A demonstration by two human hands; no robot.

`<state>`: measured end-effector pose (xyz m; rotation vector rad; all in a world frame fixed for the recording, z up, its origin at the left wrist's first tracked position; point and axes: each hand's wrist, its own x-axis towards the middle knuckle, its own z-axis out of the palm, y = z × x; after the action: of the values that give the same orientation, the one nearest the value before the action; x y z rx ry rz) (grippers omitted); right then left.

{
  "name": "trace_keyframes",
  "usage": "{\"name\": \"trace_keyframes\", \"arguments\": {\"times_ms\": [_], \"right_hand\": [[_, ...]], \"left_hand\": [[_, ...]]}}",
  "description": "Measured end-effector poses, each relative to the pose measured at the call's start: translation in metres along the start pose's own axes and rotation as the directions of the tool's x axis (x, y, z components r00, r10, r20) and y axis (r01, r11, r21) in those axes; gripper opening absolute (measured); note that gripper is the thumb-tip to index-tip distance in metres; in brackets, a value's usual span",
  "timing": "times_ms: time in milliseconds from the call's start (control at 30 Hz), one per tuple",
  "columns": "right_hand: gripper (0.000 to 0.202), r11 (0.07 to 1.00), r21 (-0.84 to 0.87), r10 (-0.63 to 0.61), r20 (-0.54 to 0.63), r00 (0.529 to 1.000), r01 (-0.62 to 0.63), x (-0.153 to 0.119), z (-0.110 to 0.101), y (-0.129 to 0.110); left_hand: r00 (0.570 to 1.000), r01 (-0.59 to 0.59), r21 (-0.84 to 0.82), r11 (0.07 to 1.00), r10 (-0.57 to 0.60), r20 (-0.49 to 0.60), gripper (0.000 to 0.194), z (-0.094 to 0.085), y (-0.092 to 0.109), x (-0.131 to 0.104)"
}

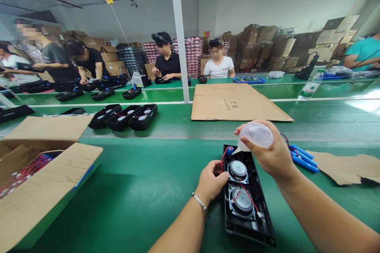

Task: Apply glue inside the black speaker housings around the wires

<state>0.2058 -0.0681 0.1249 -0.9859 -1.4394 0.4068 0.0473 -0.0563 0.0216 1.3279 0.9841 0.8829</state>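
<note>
A black speaker housing (261,213) lies on the green bench in front of me, with two round silver speakers (238,170) fitted in it. My left hand (212,180) grips the housing's left edge, thumb over the rim beside the upper speaker. In my right hand (274,150) is a translucent squeeze bottle (257,135), tilted so its nozzle points into the far end of the housing. The nozzle tip is close to a blue cylindrical part (229,151) with red wires. I cannot tell whether anything is flowing out.
Blue battery cells (304,158) and torn cardboard (341,166) lie right. At left stands an open carton (50,182) of red wires. Three speaker housings (144,117) sit beyond, beside a flat cardboard sheet (237,102) and a water bottle (310,87). Several co-workers (168,61) work across the line.
</note>
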Motion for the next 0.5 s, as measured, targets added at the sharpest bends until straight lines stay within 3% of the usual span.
{"name": "trace_keyframes", "arguments": {"times_ms": [333, 433, 500], "right_hand": [[0.037, 0.994, 0.101, 0.04, -0.088, 0.995, -0.031, 0.001, -0.003, 0.001], [0.04, 0.974, 0.223, 0.099, -0.211, 0.972, -0.051, -0.002, -0.016, -0.006], [0.04, 0.957, 0.289, 0.121, -0.331, 0.936, -0.021, -0.004, -0.038, -0.008]], "left_hand": [[1.0, 0.002, 0.028, 1.0, -0.001, -0.011, 0.036, -0.001, 0.0, 0.0], [1.0, -0.007, 0.021, 1.0, 0.007, 0.002, 0.037, -0.001, -0.001, 0.0], [1.0, -0.008, 0.016, 1.0, 0.008, 0.006, 0.037, -0.001, -0.002, 0.0]]}}
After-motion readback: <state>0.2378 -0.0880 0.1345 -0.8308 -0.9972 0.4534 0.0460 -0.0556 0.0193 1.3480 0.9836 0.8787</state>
